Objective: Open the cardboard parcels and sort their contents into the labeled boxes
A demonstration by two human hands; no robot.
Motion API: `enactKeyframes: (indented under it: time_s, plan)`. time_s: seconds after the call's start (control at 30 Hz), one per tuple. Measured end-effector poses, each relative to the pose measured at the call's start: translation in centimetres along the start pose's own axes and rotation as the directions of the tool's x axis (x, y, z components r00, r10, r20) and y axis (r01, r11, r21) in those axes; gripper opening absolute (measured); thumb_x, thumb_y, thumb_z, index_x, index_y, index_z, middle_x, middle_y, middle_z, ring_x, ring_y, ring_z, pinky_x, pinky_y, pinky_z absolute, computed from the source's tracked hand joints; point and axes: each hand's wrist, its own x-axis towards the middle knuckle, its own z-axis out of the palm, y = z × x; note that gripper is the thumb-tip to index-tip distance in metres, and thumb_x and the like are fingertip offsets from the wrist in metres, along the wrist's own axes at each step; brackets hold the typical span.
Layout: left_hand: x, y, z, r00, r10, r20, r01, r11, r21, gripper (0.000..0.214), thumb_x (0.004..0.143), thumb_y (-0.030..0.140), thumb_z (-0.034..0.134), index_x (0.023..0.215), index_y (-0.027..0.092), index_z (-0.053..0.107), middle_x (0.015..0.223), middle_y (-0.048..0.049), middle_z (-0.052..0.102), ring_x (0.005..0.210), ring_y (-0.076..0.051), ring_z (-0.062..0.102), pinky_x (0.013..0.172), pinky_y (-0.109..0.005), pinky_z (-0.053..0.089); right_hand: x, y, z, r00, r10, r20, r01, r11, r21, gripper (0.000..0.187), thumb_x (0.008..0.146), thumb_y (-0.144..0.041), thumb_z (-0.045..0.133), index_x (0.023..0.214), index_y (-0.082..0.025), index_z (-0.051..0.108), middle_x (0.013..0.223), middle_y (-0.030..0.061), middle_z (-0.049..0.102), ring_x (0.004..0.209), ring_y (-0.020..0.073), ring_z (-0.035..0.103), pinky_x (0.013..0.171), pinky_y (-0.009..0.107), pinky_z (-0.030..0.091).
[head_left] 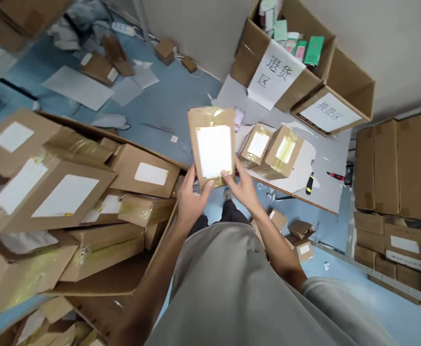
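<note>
In front of my body, a brown cardboard box (191, 139) with a large white label on its face is held up between both hands. My left hand (192, 202) is closed on its lower left corner, thumb along the bottom edge. At the lower right, my right hand (244, 187) grips the box with its thumb pressed on the label. Tape shines along the box's top and bottom. Two more taped boxes with labels, a smaller one (249, 154) and a larger one (290, 161), stand on the table just right of the held box.
At left, a big carton (98, 287) is heaped with labelled boxes. The table (325, 194) carries a yellow-black tool (309, 183), a red-black cutter (335, 176) and two open cartons with paper signs, one holding green packs (314, 50). A shelf rack (340, 253) with boxes stands at right.
</note>
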Motion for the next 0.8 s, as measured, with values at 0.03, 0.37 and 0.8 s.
enactKeyframes:
  time_s: [0.03,0.37,0.8]
  plan:
    - [0.7,1.6,2.2,0.995,0.071,0.068,-0.070,0.997,-0.017,0.084,0.105,0.062,0.077,0.176,0.023,0.053,0.174,-0.0141,0.062,0.165,-0.039,0.056,0.134,-0.055,0.053,-0.4,0.0,-2.8,0.997,-0.007,-0.079,0.007,1.000,-0.006,0.071,0.111,-0.069,0.067,0.169,-0.030,0.062,0.163,0.0090,0.072,0.155,0.0346,0.066,0.136,0.052,0.050]
    - [3.3,11.2,31.2,0.696,0.384,0.606,-0.340,0.920,-0.193,0.076,0.110,0.046,0.068,0.180,0.025,0.045,0.182,-0.0154,0.052,0.169,-0.034,0.051,0.139,-0.049,0.047,-5.7,9.7,-28.7,0.770,0.105,-0.629,-0.192,0.979,-0.071,0.068,0.109,-0.071,0.066,0.161,-0.026,0.068,0.160,0.0148,0.073,0.149,0.0345,0.068,0.128,0.055,0.053]
    - [5.1,7.0,43.6,0.626,0.043,0.779,-0.413,0.865,0.284,0.049,0.097,0.003,0.060,0.143,0.011,0.075,0.149,-0.0235,0.077,0.144,-0.038,0.072,0.127,-0.059,0.057,-2.6,28.7,-29.8,0.808,0.497,-0.315,-0.491,0.865,0.105,0.066,0.099,-0.077,0.057,0.133,-0.023,0.071,0.129,0.0140,0.083,0.120,0.0324,0.076,0.113,0.050,0.061]
